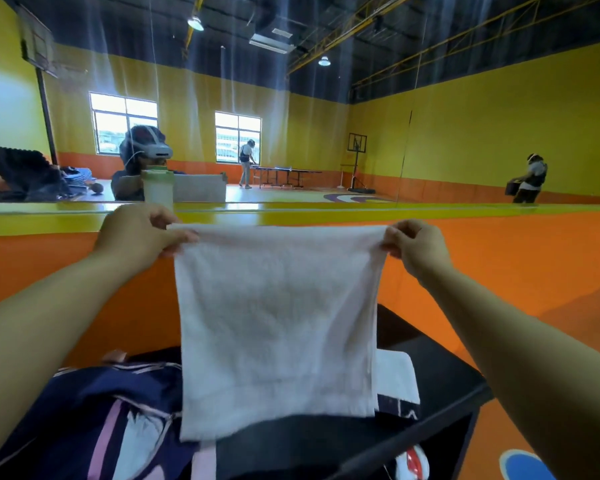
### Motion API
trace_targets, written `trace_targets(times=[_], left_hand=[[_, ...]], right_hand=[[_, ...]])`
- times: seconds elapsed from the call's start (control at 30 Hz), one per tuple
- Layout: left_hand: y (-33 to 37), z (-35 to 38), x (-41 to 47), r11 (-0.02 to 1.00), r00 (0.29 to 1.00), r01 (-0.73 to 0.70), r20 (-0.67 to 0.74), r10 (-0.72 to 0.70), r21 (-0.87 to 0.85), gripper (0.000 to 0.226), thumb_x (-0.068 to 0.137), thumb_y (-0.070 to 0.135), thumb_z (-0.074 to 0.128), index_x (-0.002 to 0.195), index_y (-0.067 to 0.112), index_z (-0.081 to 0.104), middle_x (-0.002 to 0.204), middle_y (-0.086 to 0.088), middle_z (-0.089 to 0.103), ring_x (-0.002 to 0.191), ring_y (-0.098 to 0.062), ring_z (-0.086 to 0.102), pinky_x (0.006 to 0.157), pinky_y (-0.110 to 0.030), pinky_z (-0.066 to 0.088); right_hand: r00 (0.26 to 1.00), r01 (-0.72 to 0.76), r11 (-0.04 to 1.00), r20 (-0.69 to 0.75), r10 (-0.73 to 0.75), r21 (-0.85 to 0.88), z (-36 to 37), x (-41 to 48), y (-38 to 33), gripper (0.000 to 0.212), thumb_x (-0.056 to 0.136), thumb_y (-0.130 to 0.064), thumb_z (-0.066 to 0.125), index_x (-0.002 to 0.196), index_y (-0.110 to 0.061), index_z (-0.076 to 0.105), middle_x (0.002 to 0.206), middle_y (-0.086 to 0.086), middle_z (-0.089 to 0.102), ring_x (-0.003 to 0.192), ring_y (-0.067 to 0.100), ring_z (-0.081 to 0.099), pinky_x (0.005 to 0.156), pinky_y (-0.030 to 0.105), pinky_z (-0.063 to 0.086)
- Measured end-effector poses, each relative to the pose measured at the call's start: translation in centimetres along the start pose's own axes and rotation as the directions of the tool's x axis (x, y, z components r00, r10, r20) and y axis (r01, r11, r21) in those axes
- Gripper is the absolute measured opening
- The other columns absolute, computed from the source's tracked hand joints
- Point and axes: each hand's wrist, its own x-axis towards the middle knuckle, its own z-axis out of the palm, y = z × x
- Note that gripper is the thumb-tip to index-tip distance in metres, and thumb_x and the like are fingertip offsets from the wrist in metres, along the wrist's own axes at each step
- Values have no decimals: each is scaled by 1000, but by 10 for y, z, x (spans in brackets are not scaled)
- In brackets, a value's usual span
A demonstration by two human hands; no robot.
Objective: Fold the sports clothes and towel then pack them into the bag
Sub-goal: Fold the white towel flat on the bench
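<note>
Fingers (184, 238) of your left hand (141, 233) and right hand (418, 245) pinch the towel (274, 323) by its top corners; it hangs vertically between them.

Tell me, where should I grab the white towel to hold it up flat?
Pinch the towel at its two top corners, one hand coming in from each outer side, as the left hand and right hand do here. It is soft and hangs limp, so only a hold at both corners keeps the top edge stretched and the cloth flat.
</note>
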Motion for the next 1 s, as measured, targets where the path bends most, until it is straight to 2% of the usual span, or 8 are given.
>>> trace_targets(times=[0.1,0.17,0.23,0.33,0.57,0.73,0.87,1.0], left_hand=[[8,3,14,996,991,-64,-125,56,-59,17,71,15,80,75,18,64,73,-4,62,70,-11,65,55,-14,47],[-1,6,13,992,992,-65,-110,53,-108,20,70,15,81,71,26,64,76,-3,66,74,-16,67,64,-20,50],[-19,15,-3,995,997,-56,-51,51,-86,21,70,12,81,68,28,67,69,10,68,64,5,62,65,-10,47],[-51,36,-49,999,990,-35,136,40,-39,25,67,2,80,66,26,71,59,24,65,54,10,56,52,-1,37],[-112,64,-150,971,846,124,489,-212,206,19,64,10,83,61,24,70,66,-3,69,66,-21,63,54,-18,38],[-118,63,-168,967,786,125,573,-232,220,21,67,22,82,71,39,69,71,3,69,66,-17,61,63,-27,44],[-118,63,-159,975,829,183,513,-221,125,15,77,10,72,72,24,70,62,-3,66,50,-8,53,49,-18,39],[-122,69,-134,956,837,290,471,-279,53,5,83,12,69,81,17,69,59,-8,67,43,-16,57,45,-25,46]], right_hand=[[992,79,985,-111,-63,151,3,21,-6,26,93,-10,56,70,-22,58,71,5,62,67,18,56,67,33,46],[990,104,967,-113,-80,230,0,20,-1,24,93,-10,56,72,-22,58,72,2,61,72,15,56,73,30,49],[996,80,970,-51,-70,230,-3,7,16,21,94,-10,56,75,-19,59,74,2,61,78,17,57,80,31,49],[992,-25,991,122,10,129,-9,-28,63,21,94,-8,55,76,-18,61,76,7,59,75,18,54,77,32,48],[868,-173,950,415,271,-259,-21,-127,154,14,91,-15,61,80,-9,65,77,5,65,72,16,60,80,44,52],[881,-189,945,379,283,-266,-25,-149,161,15,91,-16,61,76,-15,64,72,2,63,66,17,57,67,33,46],[924,-146,961,314,217,-236,-16,-142,152,15,92,-19,60,78,-18,65,80,0,65,71,15,59,67,27,45],[950,-126,961,248,189,-248,2,-120,144,14,93,-21,58,82,-20,67,71,0,63,52,8,53,53,25,43]])
